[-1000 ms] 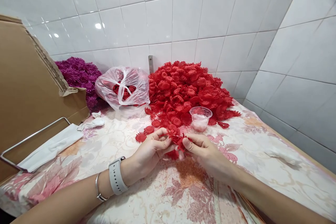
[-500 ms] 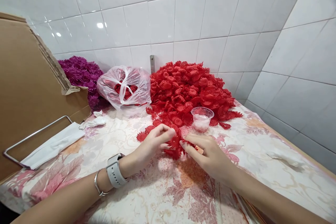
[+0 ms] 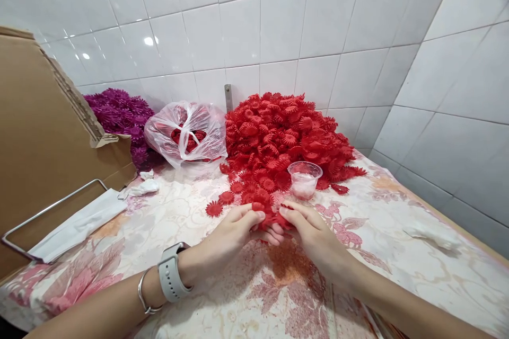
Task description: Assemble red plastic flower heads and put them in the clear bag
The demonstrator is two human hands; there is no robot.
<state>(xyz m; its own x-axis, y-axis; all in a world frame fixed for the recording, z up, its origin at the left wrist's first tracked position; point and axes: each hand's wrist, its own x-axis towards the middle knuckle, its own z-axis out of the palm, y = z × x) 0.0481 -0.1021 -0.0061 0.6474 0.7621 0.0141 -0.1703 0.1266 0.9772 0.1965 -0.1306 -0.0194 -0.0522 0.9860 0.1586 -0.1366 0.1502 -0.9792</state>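
Close together near the front of the red pile, both hands handle thin red flower pieces. My left hand (image 3: 238,226) wears a pale watch and a bangle. Its thumb presses a red flower piece (image 3: 267,221) against the fingers, whose tips stretch under it. My right hand (image 3: 308,225) pinches red material at the same spot between thumb and forefinger. Whether they hold one piece or two I cannot tell. Just behind the hands, loose red flowers (image 3: 214,208) lie at the foot of a large heap of red flowers (image 3: 278,127). A clear plastic cup (image 3: 305,179) with whitish contents stands behind my right hand.
A tied plastic bag (image 3: 186,135) with red pieces sits left of the heap, and purple flowers (image 3: 119,116) lie beyond it. A cardboard box (image 3: 51,169) and a metal wire frame (image 3: 55,202) border the left. Tiled walls (image 3: 278,26) close off the back and right. A patterned cloth (image 3: 191,312) covers the table.
My hands have come together, and the left thumb has closed down on red material with the fingertips extended beneath. My right hand keeps its pinch. The view has shifted slightly.
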